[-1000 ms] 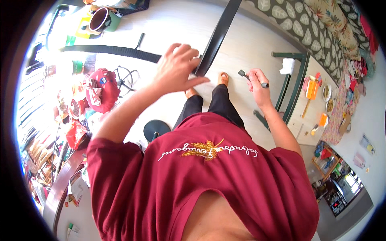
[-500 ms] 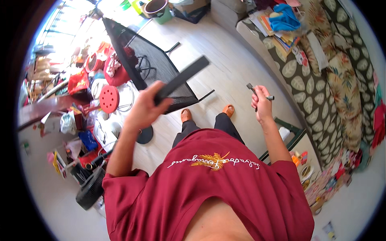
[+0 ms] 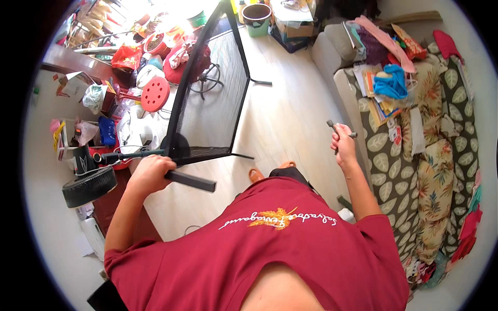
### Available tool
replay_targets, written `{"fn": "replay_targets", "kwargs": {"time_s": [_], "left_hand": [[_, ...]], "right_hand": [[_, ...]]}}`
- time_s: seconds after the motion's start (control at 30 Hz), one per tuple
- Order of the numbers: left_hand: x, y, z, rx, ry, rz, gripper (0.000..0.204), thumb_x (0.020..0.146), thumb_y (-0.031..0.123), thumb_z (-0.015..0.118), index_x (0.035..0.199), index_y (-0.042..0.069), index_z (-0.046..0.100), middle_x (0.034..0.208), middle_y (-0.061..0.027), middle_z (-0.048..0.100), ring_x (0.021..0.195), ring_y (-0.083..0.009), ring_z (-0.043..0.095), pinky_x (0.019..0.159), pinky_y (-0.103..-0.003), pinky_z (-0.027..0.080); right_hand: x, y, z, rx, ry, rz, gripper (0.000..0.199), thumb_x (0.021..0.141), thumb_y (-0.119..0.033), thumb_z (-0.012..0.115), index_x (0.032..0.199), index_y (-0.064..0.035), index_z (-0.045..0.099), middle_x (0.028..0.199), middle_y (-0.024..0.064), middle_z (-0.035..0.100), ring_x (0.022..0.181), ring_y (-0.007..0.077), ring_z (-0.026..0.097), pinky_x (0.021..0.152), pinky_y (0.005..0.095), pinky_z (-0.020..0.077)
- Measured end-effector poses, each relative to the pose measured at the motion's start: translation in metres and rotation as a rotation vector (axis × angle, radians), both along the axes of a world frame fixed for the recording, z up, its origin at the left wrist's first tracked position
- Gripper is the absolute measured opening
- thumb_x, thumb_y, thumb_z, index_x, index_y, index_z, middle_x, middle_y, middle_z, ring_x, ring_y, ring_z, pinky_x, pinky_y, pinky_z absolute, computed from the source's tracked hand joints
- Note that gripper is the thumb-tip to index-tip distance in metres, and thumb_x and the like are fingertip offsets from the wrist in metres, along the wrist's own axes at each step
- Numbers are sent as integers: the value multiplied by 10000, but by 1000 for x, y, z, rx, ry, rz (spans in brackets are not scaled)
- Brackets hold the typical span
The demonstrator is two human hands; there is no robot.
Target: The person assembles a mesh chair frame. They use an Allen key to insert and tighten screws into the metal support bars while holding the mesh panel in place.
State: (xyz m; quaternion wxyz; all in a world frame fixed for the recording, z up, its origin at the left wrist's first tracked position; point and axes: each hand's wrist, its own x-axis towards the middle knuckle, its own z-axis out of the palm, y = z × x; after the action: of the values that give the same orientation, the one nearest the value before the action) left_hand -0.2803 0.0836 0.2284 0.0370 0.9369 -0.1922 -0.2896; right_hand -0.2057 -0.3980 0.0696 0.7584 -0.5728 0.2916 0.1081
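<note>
My left hand [image 3: 150, 174] is closed round one end of a flat black bar [image 3: 194, 181], whose free end points right. Just beyond that hand stands a black-framed mesh panel [image 3: 213, 116] with short feet. Over to the right, my right hand [image 3: 342, 146] is raised above the floor, fingers wrapped round a small dark grey piece [image 3: 331, 125] with short ends poking out on both sides. The palm hides most of it, so I cannot tell its kind.
A leaf-patterned sofa [image 3: 381, 150] with papers and clothes runs along the right. Left are a red stool [image 3: 155, 94], a black round-headed stand [image 3: 89, 185] and cluttered shelves. A green bucket [image 3: 257, 20] and a cardboard box [image 3: 291, 31] stand at the far end.
My left hand has moved down and left, and the bar has swung from pointing up-right to slightly down-right. My right hand keeps its grip, slightly lower. The whole view has turned.
</note>
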Motion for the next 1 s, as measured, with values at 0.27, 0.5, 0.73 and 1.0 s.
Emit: {"fn": "replay_targets", "kwargs": {"time_s": [0.27, 0.5, 0.73, 1.0], "left_hand": [[-67, 21, -7, 174, -84, -43, 80, 629, 52, 629, 674, 117, 624, 745, -40, 596, 810, -224, 601, 751, -350, 409], [-83, -1, -12, 279, -120, 148, 81, 641, 24, 623, 638, 104, 635, 732, -44, 586, 871, -229, 565, 775, -337, 407], [-84, -59, 3, 243, -226, 501, 150, 631, 17, 640, 764, 74, 678, 1106, -110, 589, 1241, -332, 423, 1036, -432, 332], [-4, -114, 45, 143, -69, 1029, 719, 636, -119, 525, 1327, 71, 471, 1457, -173, 319, 1337, -371, 318, 1077, -424, 289]], "right_hand": [[166, 67, 45, -627, -870, 53, 122, 936, -169, 549, 1000, -65, 558, 734, 9, 538, 565, 51, 450, 502, 200, 356], [376, 145, 118, -1107, -1240, 276, 227, 931, -298, 518, 1028, -96, 552, 923, 128, 648, 890, 338, 621, 760, 391, 471], [536, 219, 98, -973, -861, 1006, 439, 938, -401, 475, 1176, -42, 554, 936, 178, 672, 768, 246, 664, 705, 381, 502], [467, 188, 119, -269, -363, 1276, 260, 976, -304, 444, 1017, -47, 459, 763, 90, 632, 526, 112, 569, 489, 254, 494]]}}
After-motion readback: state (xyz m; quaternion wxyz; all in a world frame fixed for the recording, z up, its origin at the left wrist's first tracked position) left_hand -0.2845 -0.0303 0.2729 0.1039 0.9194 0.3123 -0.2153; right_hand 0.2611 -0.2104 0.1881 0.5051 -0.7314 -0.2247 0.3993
